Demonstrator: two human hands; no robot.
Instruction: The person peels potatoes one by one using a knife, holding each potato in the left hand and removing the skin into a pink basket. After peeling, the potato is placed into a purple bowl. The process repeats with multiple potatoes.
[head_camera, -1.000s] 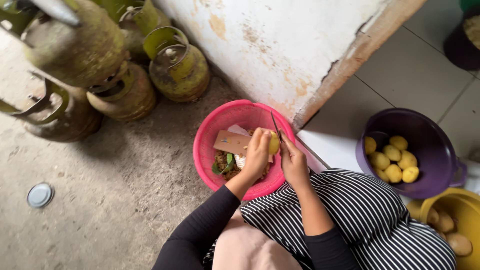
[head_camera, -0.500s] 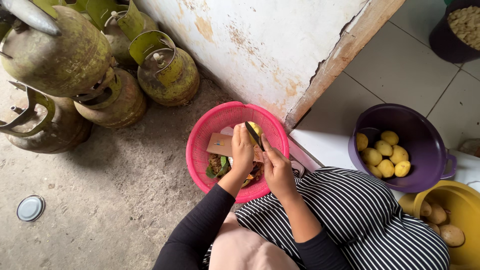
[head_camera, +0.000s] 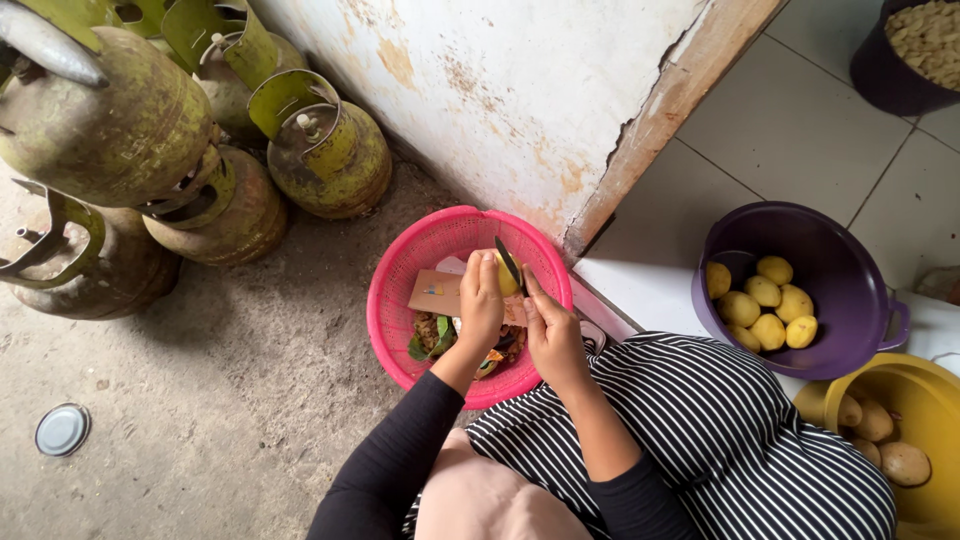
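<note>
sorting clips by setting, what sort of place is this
Likely a home's back kitchen doorway: green gas cylinders on bare concrete, a purple basin of peeled potatoes on tile, a pink basket of scraps.

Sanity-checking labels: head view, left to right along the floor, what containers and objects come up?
Metal lid → green gas cylinders → pink basket → left hand → right hand with knife → purple bowl → yellow bowl.

Count, from my fingers outward. One potato (head_camera: 505, 275) in my left hand (head_camera: 482, 305), one knife (head_camera: 511, 265) in my right hand (head_camera: 552, 335). One pink basket (head_camera: 400, 300) under my fingers, holding a piece of cardboard (head_camera: 437, 293). Right of my fingers: one purple bowl (head_camera: 830, 250) with seven peeled potatoes showing, one yellow bowl (head_camera: 925, 390) with about four unpeeled. Left of my fingers: four green gas cylinders (head_camera: 320, 150) in view, one round lid (head_camera: 62, 429).
</note>
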